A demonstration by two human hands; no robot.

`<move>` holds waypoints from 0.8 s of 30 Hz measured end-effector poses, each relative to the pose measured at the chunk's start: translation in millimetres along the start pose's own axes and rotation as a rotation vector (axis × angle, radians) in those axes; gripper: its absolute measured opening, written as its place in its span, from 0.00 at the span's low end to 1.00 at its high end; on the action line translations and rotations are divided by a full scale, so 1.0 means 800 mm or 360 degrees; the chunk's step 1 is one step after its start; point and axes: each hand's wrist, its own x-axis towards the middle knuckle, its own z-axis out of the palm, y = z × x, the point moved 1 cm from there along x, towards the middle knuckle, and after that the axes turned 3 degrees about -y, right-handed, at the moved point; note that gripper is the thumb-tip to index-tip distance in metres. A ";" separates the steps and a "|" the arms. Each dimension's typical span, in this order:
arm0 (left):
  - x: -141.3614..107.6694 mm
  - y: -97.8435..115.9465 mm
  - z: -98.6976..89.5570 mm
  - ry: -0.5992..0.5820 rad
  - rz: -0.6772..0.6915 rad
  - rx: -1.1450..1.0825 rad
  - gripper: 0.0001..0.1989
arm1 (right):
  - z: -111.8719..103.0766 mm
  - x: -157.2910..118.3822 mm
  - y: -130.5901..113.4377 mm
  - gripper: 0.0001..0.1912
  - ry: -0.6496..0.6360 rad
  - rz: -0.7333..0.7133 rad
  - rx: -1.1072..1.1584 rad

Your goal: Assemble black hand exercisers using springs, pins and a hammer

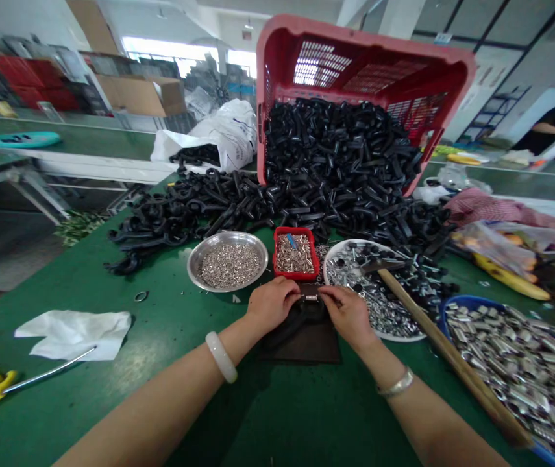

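Observation:
A small shiny coil spring (311,298) lies crosswise between my two hands. My left hand (271,303) is closed, thumb and fingertips pinched at the spring's left end. At the right end my right hand (350,314) pinches with its fingertips. Just below the spring is a black curved handle-like part (284,329), partly hidden by my left hand. It rests on a dark flat plate (313,350) on the green table. Whether the spring sits inside the black part, I cannot tell.
Ahead stand a metal bowl (194,269) of small metal pieces, a red tray (314,250) of pins and a white tray (330,250) of hardware. A hammer (433,334) lies across the white tray and a blue basin (472,299). Behind, black parts spill from a red crate (355,39).

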 end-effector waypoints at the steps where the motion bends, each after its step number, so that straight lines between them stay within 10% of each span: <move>1: 0.000 -0.001 0.001 0.0000 -0.0015 -0.0004 0.08 | 0.002 0.000 0.000 0.08 -0.0009 -0.0037 -0.0040; 14: 0.001 -0.005 0.002 0.0021 0.0002 -0.0075 0.07 | -0.004 -0.002 0.003 0.08 -0.0037 -0.0093 -0.0145; 24: 0.000 -0.004 0.002 0.0050 0.0012 -0.0030 0.07 | -0.008 0.002 -0.013 0.13 -0.0342 -0.0557 -0.0728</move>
